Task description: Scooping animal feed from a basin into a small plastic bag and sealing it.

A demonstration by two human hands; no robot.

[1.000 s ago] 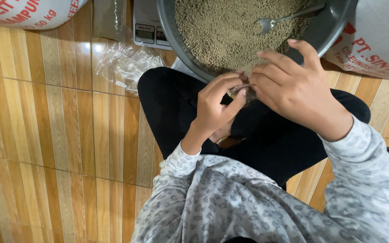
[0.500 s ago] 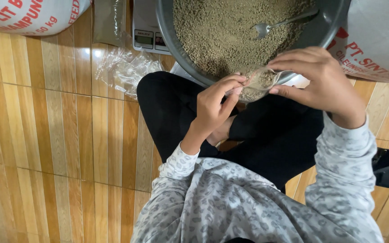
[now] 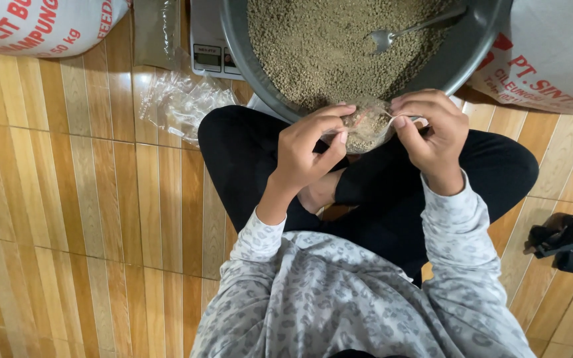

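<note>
A small clear plastic bag (image 3: 366, 126) filled with brown pellets hangs between my two hands, just in front of a large grey metal basin (image 3: 243, 59). My left hand (image 3: 310, 149) pinches the bag's left side with thumb and fingers. My right hand (image 3: 432, 129) grips its right side and a thin white band at the neck. The basin holds a heap of the same brown pellets (image 3: 326, 46) with a metal spoon (image 3: 399, 32) lying on them. I sit cross-legged in black trousers and a grey patterned sleeve.
A pile of clear plastic bags (image 3: 184, 103) lies on the wooden floor to the left. A digital scale (image 3: 210, 46) stands behind it. White sacks sit at the far left (image 3: 41, 23) and far right (image 3: 555, 59). A black object (image 3: 565, 242) lies at right.
My hands have drawn apart, and the filled bag now shows between them. The right hand has turned and shifted right, gripping the bag's neck.
</note>
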